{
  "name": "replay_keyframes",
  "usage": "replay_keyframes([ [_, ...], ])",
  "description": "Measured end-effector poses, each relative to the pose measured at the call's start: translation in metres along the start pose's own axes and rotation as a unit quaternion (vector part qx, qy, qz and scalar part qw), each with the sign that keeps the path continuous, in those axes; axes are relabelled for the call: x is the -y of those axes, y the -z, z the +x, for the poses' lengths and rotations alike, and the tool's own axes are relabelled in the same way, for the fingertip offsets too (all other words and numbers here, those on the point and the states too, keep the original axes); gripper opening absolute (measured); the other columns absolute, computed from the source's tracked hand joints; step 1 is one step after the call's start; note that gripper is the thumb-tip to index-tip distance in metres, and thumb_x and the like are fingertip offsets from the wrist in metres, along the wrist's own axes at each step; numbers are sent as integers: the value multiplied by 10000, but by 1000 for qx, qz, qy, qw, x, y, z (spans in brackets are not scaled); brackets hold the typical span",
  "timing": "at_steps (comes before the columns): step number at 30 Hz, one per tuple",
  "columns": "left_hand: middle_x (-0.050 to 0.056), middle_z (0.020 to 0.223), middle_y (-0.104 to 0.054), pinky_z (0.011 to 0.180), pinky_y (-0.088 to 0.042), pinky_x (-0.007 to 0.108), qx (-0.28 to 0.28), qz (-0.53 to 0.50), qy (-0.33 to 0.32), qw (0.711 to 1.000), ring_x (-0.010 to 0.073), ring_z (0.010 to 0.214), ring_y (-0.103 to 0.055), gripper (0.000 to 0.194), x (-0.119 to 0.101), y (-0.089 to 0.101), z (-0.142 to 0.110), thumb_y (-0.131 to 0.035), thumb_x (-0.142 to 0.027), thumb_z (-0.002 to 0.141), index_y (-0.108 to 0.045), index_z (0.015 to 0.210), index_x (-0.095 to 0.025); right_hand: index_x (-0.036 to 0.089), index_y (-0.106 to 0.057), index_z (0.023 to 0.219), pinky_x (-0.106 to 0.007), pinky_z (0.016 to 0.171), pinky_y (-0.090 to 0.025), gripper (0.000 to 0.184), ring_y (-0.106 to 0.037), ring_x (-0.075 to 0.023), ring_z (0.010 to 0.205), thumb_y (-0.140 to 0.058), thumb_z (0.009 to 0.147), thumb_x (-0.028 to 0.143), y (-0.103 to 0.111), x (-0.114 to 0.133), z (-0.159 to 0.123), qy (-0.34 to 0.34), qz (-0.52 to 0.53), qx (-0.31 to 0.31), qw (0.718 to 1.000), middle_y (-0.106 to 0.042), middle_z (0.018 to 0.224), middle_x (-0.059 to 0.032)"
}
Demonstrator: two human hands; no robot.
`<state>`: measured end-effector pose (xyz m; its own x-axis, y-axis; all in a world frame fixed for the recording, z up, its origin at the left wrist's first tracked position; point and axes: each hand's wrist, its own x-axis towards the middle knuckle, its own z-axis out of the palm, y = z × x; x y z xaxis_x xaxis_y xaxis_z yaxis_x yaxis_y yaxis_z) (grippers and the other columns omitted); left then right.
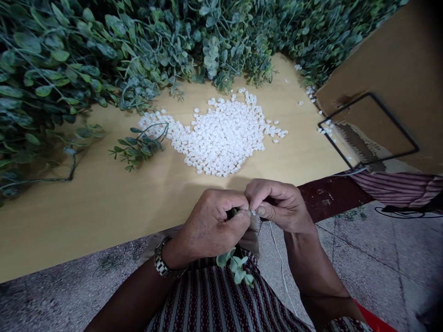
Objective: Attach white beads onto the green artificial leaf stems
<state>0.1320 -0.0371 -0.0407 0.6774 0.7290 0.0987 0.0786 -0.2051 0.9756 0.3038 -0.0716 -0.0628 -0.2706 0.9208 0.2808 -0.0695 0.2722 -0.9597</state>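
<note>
My left hand [221, 221] is closed in a pinch around an artificial leaf sprig [238, 267], whose green leaves hang below the fist over my lap. Against it, my right hand [282, 205] pinches a tiny white piece [253, 212] between thumb and forefinger, at the stem end by the left fingertips. Whether the piece sits on the stem cannot be made out. Just beyond both hands, a pile of small white pieces [224, 138] spreads over the tabletop [138, 198]. A loose leaf sprig [138, 147] lies at the pile's left edge.
Dense artificial greenery [155, 46] banks up along the table's far side. At right stand a cardboard sheet [387, 83] and a black rectangular wire frame [394, 117], with scattered white pieces beside them. A bent stem [71, 170] reaches over the table at left.
</note>
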Motion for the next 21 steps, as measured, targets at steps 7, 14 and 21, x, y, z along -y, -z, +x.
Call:
replay_keyframes([
  [7, -51, 522, -381, 460, -299, 192, -80, -69, 56, 993, 67, 485, -337, 216, -4, 0, 0, -484, -139, 786, -482, 570, -154, 198, -645, 909, -287, 634, -477, 120, -550, -155, 753, -606, 831, 280, -9, 7, 3, 76, -126, -172, 974, -569, 791, -33],
  [14, -47, 564, -415, 486, -344, 193, -252, -71, 46, 964, 81, 516, -366, 162, -1, -14, -2, -506, -225, 834, -487, 682, -172, 181, -613, 1053, -284, 537, -472, 252, -556, -139, 622, -623, 801, 185, -34, 16, -12, 150, -198, -98, 964, -596, 720, -16],
  [21, -36, 644, -493, 487, -387, 194, -99, -130, 90, 983, 85, 548, -431, 208, -12, 2, -18, -665, -198, 661, -462, 703, -183, 190, -636, 926, -262, 561, -459, 125, -577, -117, 632, -621, 811, 143, -30, 17, -10, 88, -200, -124, 968, -627, 737, -11],
])
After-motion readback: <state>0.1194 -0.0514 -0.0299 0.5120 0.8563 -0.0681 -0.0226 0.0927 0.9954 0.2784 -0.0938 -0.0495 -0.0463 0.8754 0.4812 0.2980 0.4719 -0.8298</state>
